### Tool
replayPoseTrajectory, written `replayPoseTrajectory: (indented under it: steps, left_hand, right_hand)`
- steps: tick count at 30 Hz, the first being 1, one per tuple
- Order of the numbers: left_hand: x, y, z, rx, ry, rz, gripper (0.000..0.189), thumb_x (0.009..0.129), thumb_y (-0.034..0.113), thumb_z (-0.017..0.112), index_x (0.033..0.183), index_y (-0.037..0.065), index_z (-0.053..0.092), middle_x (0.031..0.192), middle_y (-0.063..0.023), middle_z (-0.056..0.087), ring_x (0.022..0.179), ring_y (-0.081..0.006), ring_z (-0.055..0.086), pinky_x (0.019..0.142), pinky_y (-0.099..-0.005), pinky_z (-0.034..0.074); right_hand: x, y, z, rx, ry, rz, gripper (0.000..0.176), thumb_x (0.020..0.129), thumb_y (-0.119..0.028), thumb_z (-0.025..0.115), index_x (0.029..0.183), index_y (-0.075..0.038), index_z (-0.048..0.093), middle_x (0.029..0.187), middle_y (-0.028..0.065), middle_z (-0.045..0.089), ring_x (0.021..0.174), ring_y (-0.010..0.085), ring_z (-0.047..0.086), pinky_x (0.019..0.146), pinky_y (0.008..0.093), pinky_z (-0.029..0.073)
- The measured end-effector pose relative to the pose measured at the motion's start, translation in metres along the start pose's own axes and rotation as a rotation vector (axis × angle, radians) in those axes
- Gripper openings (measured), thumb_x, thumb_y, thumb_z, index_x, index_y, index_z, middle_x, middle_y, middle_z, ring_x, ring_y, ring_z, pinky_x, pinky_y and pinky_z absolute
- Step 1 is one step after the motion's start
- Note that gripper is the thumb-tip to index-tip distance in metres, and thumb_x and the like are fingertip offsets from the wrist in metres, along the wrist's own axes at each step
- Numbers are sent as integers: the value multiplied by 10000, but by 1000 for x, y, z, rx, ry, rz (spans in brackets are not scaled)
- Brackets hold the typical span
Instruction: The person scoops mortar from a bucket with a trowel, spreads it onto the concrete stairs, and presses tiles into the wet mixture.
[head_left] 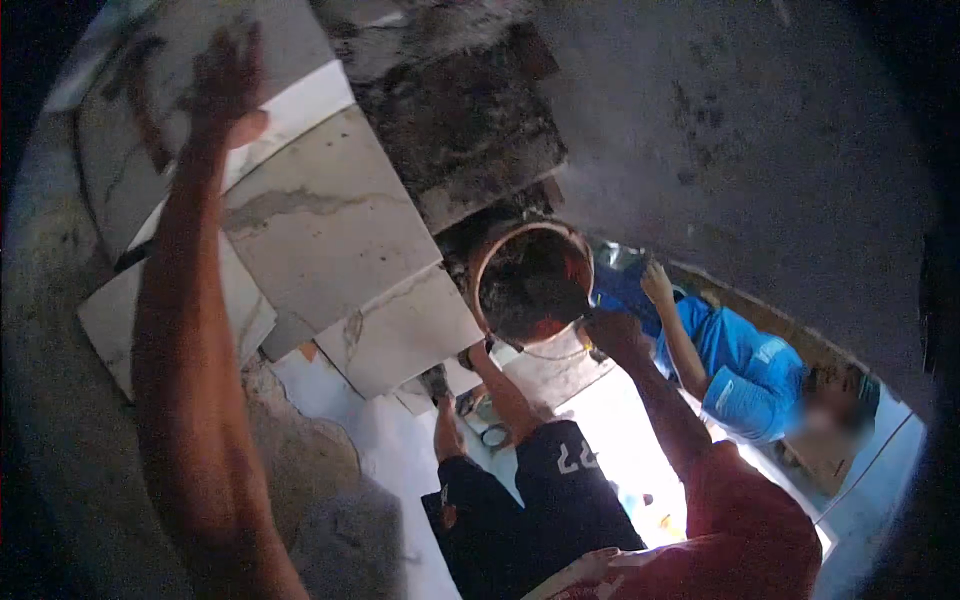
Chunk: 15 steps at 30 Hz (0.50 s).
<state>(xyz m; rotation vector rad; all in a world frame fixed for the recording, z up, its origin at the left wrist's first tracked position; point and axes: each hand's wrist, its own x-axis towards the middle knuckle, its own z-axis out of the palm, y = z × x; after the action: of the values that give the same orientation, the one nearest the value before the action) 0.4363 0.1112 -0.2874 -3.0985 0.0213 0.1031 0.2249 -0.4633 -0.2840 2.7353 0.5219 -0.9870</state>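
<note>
My left arm reaches up along the left side. At its end my left hand (228, 85) is open, fingers spread, over a pale marbled tile surface; whether it touches cannot be told. My right hand (617, 337), below a red sleeve, is at the rim of a round bucket (482, 285), its fingers dark and seemingly closed on the edge. Dark material, perhaps mortar, lies inside the bucket. A thin bucket handle (562, 356) hangs at the near side. Large veined tiles (325, 215) cover the steps between my hands.
A person in a blue shirt (745, 365) is at the right, beyond the bucket. Bare dark rough masonry (460, 125) adjoins the tiles at the top. A grey wall (740, 140) fills the upper right. My legs (510, 400) stand below the tiled steps.
</note>
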Motion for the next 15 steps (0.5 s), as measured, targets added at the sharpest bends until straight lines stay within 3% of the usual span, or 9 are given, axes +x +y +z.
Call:
replayPoseTrajectory:
  steps: [2,4,7,9,10,12,13,15]
  left_hand:
    - [1,-15,11,-22,83,76,1048,548,122,668,1334,185,-23,1354,-221,95,1228,-427,109,972,-522,171]
    - [0,-17,13,-27,294,237,1041,531,121,664,1335,138,3,1341,-243,125,1232,-412,126,987,-493,137]
    - [1,-16,0,-46,178,233,1062,518,113,667,1331,104,-16,1330,-277,106,1242,-400,104,996,-484,93]
    - [-2,-12,5,-90,118,209,1070,515,108,669,1331,101,-24,1331,-281,90,1244,-402,90,997,-485,83]
    - [-2,-9,3,-76,137,191,1079,516,104,673,1330,108,-35,1335,-278,73,1248,-399,70,1001,-477,69]
    - [0,-13,-2,-44,155,162,1088,516,100,678,1330,114,-45,1339,-275,56,1251,-397,50,1005,-470,55]
    - [0,-14,-2,-40,133,148,1093,517,99,680,1329,118,-50,1341,-273,43,1253,-393,38,1007,-465,46]
    - [-2,-8,1,-51,106,148,1097,518,99,683,1329,122,-55,1343,-272,29,1255,-389,25,1009,-461,37]
  right_hand:
    - [29,10,57,-133,85,-68,173,725,-202,510,746,-57,602,548,107,559,473,253,561,415,383,433]
    - [62,0,100,-16,309,45,157,700,-189,517,722,-58,600,572,120,573,504,238,578,421,384,441]
    - [86,-59,77,-143,255,16,146,703,-176,509,715,-59,597,582,99,589,513,226,587,442,373,462]
    - [82,-84,55,147,-297,100,249,745,-220,465,872,-41,582,845,149,581,764,270,564,663,410,436]
    - [77,-79,63,153,-286,106,249,745,-220,465,872,-41,582,845,149,581,764,270,564,663,410,436]
    - [65,-55,105,742,337,269,270,754,-213,481,873,19,552,891,187,584,763,331,585,651,415,487]
    - [71,-33,117,321,-33,3,363,771,-295,476,968,6,524,1009,235,519,849,378,545,700,436,465]
    - [54,-15,109,392,-62,1,365,776,-337,469,978,-41,539,955,223,542,816,374,554,685,437,464]
